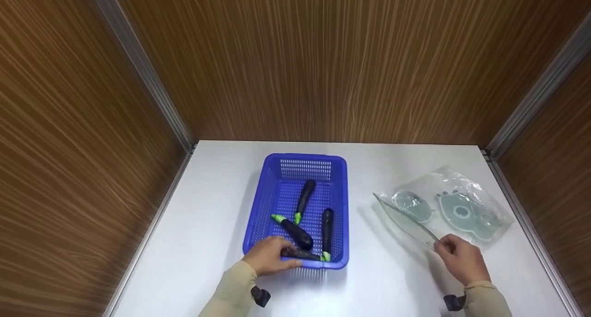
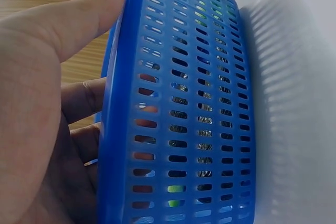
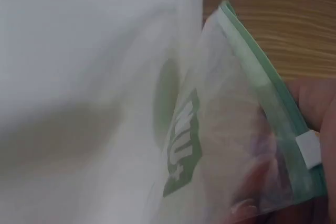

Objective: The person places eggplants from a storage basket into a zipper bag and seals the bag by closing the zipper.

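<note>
"What's nearest?"

"The left hand (image 1: pixel 268 257) grips the near rim of a blue, rectangular, perforated plastic basket (image 1: pixel 305 156), thumb outside, fingers inside, probably steadying it. The right hand (image 1: pixel 461 258) pinches the green zip edge of a clear plastic bag with pale-green print (image 1: pixel 461 210), just by a white slider (image 3: pixel 308 149)."

"Why there?"

"It seems to raise that edge off the white table (image 1: pixel 184 243), right of the basket. I can't tell whether the mouth is open."

"And inside the basket?"

"A dark, green-stemmed eggplant (image 1: pixel 302 255) lies along the near wall, beside the fingers. Beyond it, a second eggplant (image 1: pixel 295 232) slants, a third eggplant (image 1: pixel 327 229) lines the right wall, and the farthest eggplant (image 1: pixel 305 194) rests near the middle."

"Behind?"

"A brown wood-grain panel (image 1: pixel 323 67)."
</note>
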A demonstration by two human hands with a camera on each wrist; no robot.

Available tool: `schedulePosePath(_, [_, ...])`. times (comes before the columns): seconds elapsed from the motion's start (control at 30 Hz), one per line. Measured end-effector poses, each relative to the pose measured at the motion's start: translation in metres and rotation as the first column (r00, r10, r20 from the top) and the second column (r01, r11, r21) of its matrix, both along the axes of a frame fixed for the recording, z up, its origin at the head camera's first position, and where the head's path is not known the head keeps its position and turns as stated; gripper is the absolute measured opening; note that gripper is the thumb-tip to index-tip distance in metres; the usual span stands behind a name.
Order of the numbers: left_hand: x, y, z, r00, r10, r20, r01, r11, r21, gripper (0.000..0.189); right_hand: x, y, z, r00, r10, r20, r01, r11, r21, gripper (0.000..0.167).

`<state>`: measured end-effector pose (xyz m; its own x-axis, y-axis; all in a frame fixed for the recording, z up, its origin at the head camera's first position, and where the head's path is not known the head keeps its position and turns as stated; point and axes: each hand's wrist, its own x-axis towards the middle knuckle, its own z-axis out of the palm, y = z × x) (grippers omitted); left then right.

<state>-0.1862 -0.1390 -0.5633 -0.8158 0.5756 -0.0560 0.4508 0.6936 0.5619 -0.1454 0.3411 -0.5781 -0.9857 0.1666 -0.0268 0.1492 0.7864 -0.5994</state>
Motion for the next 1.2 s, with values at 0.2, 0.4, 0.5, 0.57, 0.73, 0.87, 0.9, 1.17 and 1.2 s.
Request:
schedulePosePath(0.2, [0.0,0.0,0.002,1.0,0.009,0.008,-0.009,1.0,0.0,0.045,0.002,-0.013,0.01,1.0,0.003,-0.011,-0.003,0.998,-0.057,0.021])
schedulePosePath(0.4, [-0.004,0.0,0.006,1.0,0.006,-0.022,-0.007,1.0,-0.016,0.04,0.004,-0.023,0.016,1.0,0.03,-0.003,-0.031,0.992,-0.123,0.015])
schedulePosePath(0.5, [-0.007,0.0,0.009,0.999,0.013,-0.045,-0.015,0.999,-0.038,0.04,0.004,-0.028,0.018,0.999,0.038,-0.003,-0.038,0.988,-0.151,0.012])
schedulePosePath(0.57, [-0.009,-0.001,0.012,0.998,0.022,-0.057,-0.025,0.998,-0.052,0.041,0.003,-0.03,0.018,0.999,0.043,-0.009,-0.044,0.986,-0.159,0.01])
schedulePosePath(0.73, [-0.016,0.0,0.019,0.997,0.05,-0.062,-0.054,0.996,-0.077,0.042,0.003,-0.037,0.018,0.998,0.05,-0.028,-0.054,0.984,-0.17,0.006])
schedulePosePath(0.87, [-0.024,0.0,0.022,0.995,0.063,-0.073,-0.068,0.995,-0.072,0.043,0.003,-0.043,0.017,0.998,0.05,-0.04,-0.056,0.984,-0.169,0.005])
schedulePosePath(0.9, [-0.026,0.0,0.023,0.994,0.067,-0.082,-0.073,0.995,-0.07,0.043,0.003,-0.044,0.017,0.998,0.052,-0.043,-0.058,0.984,-0.168,0.006])
schedulePosePath(1.17, [-0.042,0.006,0.028,0.987,0.132,-0.091,-0.139,0.988,-0.068,0.043,0.003,-0.05,0.014,0.994,0.056,-0.098,-0.069,0.989,-0.132,0.012])
schedulePosePath(1.2, [-0.044,0.007,0.029,0.985,0.15,-0.088,-0.156,0.985,-0.071,0.043,0.003,-0.05,0.014,0.993,0.057,-0.1,-0.07,0.989,-0.13,0.013])
